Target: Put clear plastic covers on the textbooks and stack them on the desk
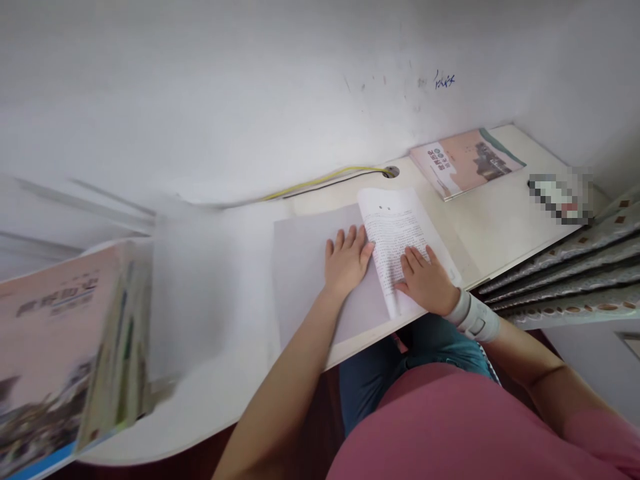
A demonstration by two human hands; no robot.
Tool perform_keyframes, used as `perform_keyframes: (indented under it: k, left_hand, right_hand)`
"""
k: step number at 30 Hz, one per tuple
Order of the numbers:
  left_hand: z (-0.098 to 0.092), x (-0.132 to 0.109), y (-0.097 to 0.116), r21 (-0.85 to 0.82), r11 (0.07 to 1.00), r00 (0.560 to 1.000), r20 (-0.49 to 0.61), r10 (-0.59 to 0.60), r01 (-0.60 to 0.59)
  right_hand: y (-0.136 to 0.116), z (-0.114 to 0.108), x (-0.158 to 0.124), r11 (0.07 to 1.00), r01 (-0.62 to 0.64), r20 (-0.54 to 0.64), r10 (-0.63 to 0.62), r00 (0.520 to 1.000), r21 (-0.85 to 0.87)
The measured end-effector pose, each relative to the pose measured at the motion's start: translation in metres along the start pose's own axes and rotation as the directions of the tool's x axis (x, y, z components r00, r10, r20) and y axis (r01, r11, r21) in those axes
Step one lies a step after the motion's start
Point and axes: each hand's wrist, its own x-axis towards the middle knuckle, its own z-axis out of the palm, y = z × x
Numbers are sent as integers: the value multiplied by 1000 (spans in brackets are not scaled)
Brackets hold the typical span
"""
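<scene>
A book (393, 227) lies open on the white desk in front of me. Its right page carries printed text and curls up along the inner side. To the left is a plain greyish sheet or cover (305, 273), lying flat. My left hand (346, 261) rests flat on this plain side, fingers spread, thumb at the edge of the printed page. My right hand (424, 277) lies on the lower right of the printed page with its fingers apart. A pale band sits round the right wrist. Neither hand grips anything.
A stack of books (60, 347) stands at the left, blurred. Another book (467, 163) with a pink cover lies at the back right, near a pixelated object (560, 197). A yellow cable (320, 180) runs along the wall to a desk hole (391, 172). Patterned curtain (575, 267) hangs at the right.
</scene>
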Motion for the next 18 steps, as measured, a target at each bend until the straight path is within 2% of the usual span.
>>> perform_keyframes:
  k: [9,14,18]
  left_hand:
    - [2,-4,-2,21,999,1000,-17,26,-25]
    - [-1,-4,5,74,997,1000,20,-9,7]
    - [-2,-5,10,85,996,999,29,-24,21]
  right_hand:
    - [34,5,-11,998,55,14,-55,998,-17]
    - [11,5,-12,997,9,-20,-11,1000,-82]
    - [-1,-6,-4,996,-19,-21,17,1000,-88]
